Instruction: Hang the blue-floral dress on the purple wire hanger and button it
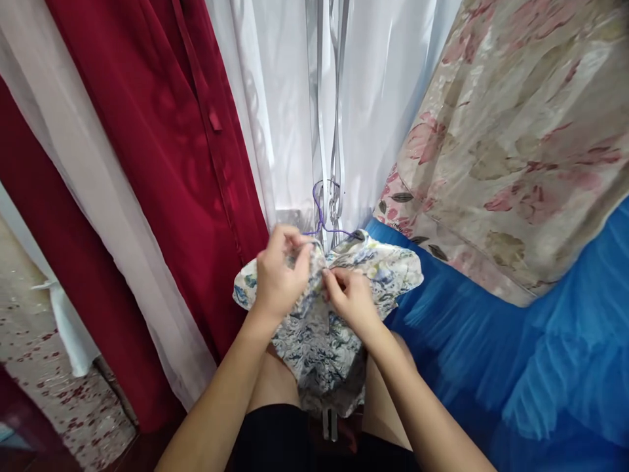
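Note:
A short-sleeved floral blouse [314, 354], white with blue, grey and yellow print, hangs in front of my knees on a thin purple wire hanger [321, 225]. At the left side of its neckline, my left hand [284, 272] is closed, thumb and fingers pinching the fabric edge; this hand is slightly blurred. Just below the neckline, my right hand [350, 296] pinches the blouse's front at the middle. The exact bit of cloth between the fingertips is hidden. Both sleeves spread outward beside my hands.
White drapery [280, 98] with hanging ribbons [338, 131] is behind the hanger. Dark red cloth [162, 131] and a pale panel [98, 164] hang at left. A floral skirt [511, 164] and blue ruffled tulle [481, 367] are close on the right.

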Demonstrator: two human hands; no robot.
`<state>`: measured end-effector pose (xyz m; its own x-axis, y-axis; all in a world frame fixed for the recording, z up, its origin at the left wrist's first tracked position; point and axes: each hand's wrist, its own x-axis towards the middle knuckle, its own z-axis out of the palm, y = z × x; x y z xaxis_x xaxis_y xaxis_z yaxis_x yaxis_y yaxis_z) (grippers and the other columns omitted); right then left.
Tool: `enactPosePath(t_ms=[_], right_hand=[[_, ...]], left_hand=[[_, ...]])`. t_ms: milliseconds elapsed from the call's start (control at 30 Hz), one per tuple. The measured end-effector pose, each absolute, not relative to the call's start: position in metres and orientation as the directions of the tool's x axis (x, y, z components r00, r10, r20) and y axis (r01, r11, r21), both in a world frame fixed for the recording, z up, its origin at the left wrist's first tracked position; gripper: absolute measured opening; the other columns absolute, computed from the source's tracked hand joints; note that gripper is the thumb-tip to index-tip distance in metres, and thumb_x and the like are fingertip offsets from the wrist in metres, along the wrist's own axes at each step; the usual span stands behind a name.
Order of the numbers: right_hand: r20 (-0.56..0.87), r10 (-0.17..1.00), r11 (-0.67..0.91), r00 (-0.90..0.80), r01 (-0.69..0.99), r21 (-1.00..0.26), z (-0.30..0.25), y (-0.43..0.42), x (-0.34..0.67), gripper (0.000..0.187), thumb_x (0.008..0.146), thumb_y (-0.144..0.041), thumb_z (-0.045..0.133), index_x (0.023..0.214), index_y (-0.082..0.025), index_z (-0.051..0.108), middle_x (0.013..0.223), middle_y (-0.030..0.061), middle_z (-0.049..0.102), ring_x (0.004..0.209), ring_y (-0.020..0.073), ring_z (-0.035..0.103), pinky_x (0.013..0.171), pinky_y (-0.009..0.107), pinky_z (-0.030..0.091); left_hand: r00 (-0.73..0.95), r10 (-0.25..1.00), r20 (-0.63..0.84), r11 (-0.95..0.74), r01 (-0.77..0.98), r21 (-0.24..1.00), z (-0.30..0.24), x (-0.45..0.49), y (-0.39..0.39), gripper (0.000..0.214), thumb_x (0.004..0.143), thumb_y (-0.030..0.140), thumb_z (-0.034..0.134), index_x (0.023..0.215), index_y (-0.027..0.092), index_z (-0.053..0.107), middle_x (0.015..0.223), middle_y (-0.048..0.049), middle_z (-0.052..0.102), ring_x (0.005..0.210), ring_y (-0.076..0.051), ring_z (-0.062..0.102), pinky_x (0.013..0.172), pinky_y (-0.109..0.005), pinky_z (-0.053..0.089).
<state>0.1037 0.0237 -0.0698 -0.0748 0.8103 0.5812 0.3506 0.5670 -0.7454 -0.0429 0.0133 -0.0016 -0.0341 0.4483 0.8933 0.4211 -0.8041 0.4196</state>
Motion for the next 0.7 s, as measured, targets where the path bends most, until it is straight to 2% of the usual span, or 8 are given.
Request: enactPosePath(t_ms=[100, 200, 233, 300, 367, 500, 600, 700], right_hand=[[0.468, 0.876, 0.478, -0.113, 0.318, -0.818, -0.091, 0.021, 0.098, 0.043, 0.096, -0.038, 0.052, 0.056, -0.021, 0.054, 0.047, -0.0001, 0.055, 0.046, 0.0140, 0.050, 0.051, 0.026, 0.034], [0.377, 0.901, 0.418, -0.216, 0.195, -0.888, -0.098, 0.009, 0.097, 0.040, 0.095, -0.036, 0.051, 0.059, -0.020, 0.055, 0.047, -0.0012, 0.056, 0.044, 0.0131, 0.050, 0.049, 0.025, 0.035], [0.366, 0.895, 0.417, -0.255, 0.186, -0.890, -0.097, 0.004, 0.096, 0.040, 0.095, -0.036, 0.051, 0.059, -0.020, 0.056, 0.047, -0.0014, 0.056, 0.044, 0.0127, 0.049, 0.048, 0.024, 0.035], [0.353, 0.874, 0.433, -0.333, 0.207, -0.877, -0.094, -0.004, 0.095, 0.041, 0.095, -0.034, 0.052, 0.056, -0.020, 0.055, 0.047, -0.0012, 0.057, 0.044, 0.0120, 0.048, 0.047, 0.024, 0.032], [0.334, 0.860, 0.440, -0.386, 0.228, -0.868, -0.092, -0.009, 0.094, 0.043, 0.095, -0.033, 0.053, 0.053, -0.020, 0.053, 0.047, -0.0007, 0.059, 0.044, 0.0119, 0.048, 0.047, 0.024, 0.031], [0.261, 0.887, 0.347, -0.380, 0.178, -0.921, -0.107, -0.016, 0.103, 0.043, 0.095, -0.035, 0.052, 0.056, -0.019, 0.059, 0.048, 0.0003, 0.060, 0.046, 0.0132, 0.050, 0.049, 0.025, 0.034], [0.196, 0.934, 0.250, -0.298, 0.155, -0.956, -0.133, -0.021, 0.124, 0.044, 0.095, -0.040, 0.051, 0.057, -0.019, 0.059, 0.048, 0.0011, 0.058, 0.047, 0.0149, 0.051, 0.051, 0.026, 0.036], [0.231, 0.961, 0.264, -0.153, 0.257, -0.929, -0.149, -0.030, 0.147, 0.043, 0.092, -0.045, 0.059, 0.058, -0.020, 0.056, 0.053, 0.0011, 0.057, 0.053, 0.0168, 0.053, 0.054, 0.028, 0.039]], left_hand=[[-0.241, 0.381, 0.892, -0.838, 0.319, 0.444, 0.010, -0.070, 0.031, 0.025, 0.087, 0.014, 0.066, 0.098, 0.021, 0.044, 0.090, 0.0006, 0.064, 0.091, -0.014, 0.072, 0.085, -0.029, 0.058], [-0.449, 0.454, 0.769, -0.817, 0.135, 0.561, 0.001, -0.118, 0.061, 0.037, 0.078, 0.011, 0.069, 0.096, 0.023, 0.039, 0.086, 0.0020, 0.064, 0.086, -0.016, 0.074, 0.080, -0.029, 0.059], [-0.556, 0.511, 0.656, -0.777, 0.028, 0.629, -0.008, -0.134, 0.071, 0.039, 0.075, 0.007, 0.066, 0.093, 0.023, 0.036, 0.084, 0.0023, 0.065, 0.083, -0.015, 0.074, 0.078, -0.028, 0.059], [-0.723, 0.636, 0.270, -0.612, -0.259, 0.747, -0.033, -0.157, 0.087, 0.039, 0.071, -0.001, 0.059, 0.087, 0.023, 0.033, 0.080, 0.0038, 0.066, 0.074, -0.010, 0.071, 0.075, -0.024, 0.057], [-0.735, 0.671, 0.100, -0.515, -0.364, 0.776, -0.066, -0.166, 0.095, 0.040, 0.068, -0.005, 0.055, 0.083, 0.023, 0.029, 0.072, 0.0059, 0.062, 0.063, -0.007, 0.065, 0.070, -0.019, 0.054], [-0.654, 0.755, -0.041, -0.371, -0.478, 0.796, -0.132, -0.141, 0.084, 0.041, 0.063, -0.005, 0.058, 0.077, 0.021, 0.030, 0.062, 0.0078, 0.057, 0.050, -0.005, 0.057, 0.058, -0.016, 0.049], [-0.551, 0.833, -0.057, -0.302, -0.537, 0.788, -0.158, -0.107, 0.056, 0.034, 0.068, 0.004, 0.066, 0.079, 0.020, 0.038, 0.072, 0.0033, 0.065, 0.055, -0.007, 0.062, 0.063, -0.021, 0.054], [-0.425, 0.905, 0.014, -0.273, -0.557, 0.784, -0.151, -0.072, 0.022, 0.032, 0.073, 0.017, 0.074, 0.082, 0.021, 0.044, 0.085, -0.0006, 0.071, 0.058, -0.009, 0.062, 0.061, -0.023, 0.055]])
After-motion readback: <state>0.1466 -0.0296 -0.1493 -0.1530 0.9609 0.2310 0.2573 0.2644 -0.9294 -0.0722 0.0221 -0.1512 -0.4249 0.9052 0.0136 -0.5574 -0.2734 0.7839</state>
